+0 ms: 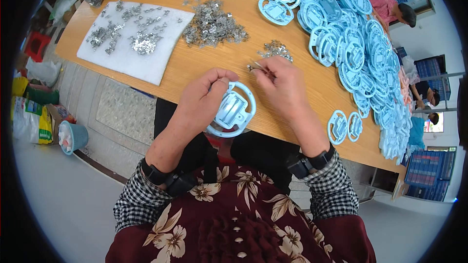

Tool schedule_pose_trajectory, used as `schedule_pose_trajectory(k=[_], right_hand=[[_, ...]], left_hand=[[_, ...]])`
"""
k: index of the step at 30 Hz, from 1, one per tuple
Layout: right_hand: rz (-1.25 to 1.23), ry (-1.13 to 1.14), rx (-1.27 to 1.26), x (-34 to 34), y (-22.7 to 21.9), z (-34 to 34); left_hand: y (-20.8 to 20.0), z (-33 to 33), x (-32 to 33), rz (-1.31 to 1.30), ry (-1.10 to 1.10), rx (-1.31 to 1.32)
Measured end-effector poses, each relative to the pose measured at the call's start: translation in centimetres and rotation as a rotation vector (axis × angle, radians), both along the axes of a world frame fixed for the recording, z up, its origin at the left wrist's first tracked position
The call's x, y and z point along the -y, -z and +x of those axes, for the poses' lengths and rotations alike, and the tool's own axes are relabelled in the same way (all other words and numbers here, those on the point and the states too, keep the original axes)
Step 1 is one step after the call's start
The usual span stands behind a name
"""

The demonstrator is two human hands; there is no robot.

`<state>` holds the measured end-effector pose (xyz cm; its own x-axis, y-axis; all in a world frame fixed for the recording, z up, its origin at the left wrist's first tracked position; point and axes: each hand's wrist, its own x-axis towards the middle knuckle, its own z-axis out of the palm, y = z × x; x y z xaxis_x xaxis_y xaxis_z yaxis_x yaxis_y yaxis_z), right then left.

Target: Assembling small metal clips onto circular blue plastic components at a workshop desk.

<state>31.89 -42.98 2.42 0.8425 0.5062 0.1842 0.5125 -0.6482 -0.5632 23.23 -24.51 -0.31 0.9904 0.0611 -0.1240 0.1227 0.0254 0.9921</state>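
Observation:
My left hand [204, 98] grips a light blue plastic wheel-shaped part [231, 109] by its left rim, fingers closed, over the table's near edge. The part has an open ring around a boxy centre. Just to the right, my right hand [282, 84] is pinched on a thin, pointed metal thing [260, 66], too small to name surely. It lies close to a little heap of small silvery metal pieces [276, 49]. A larger heap of the same metal pieces [214, 23] is on the table farther left.
A white foam sheet [161, 24] with scattered metal pieces covers the table's [195, 63] left part. Many blue wheel parts [336, 24] are piled on the right; two lie near the front edge. A blue basket [73, 137] stands on the floor. Other people [390, 10] are at far right.

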Motion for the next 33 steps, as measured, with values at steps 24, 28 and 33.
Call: schedule_pose_trajectory(k=[24, 28, 33], right_hand=[[0.343, -0.032, -0.478, 0.9, -0.8, -3.1], [0.304, -0.064, -0.298, 0.3, 0.3, -3.6], [0.267, -0.048, -0.219, 0.3, 0.9, -3.7]], left_hand=[[1.1, 0.2, -0.3, -0.004, -0.002, 0.016], [1.3, 0.4, -0.3, 0.104, -0.03, 0.024], [1.1, 0.3, -0.4, 0.099, -0.044, 0.016]])
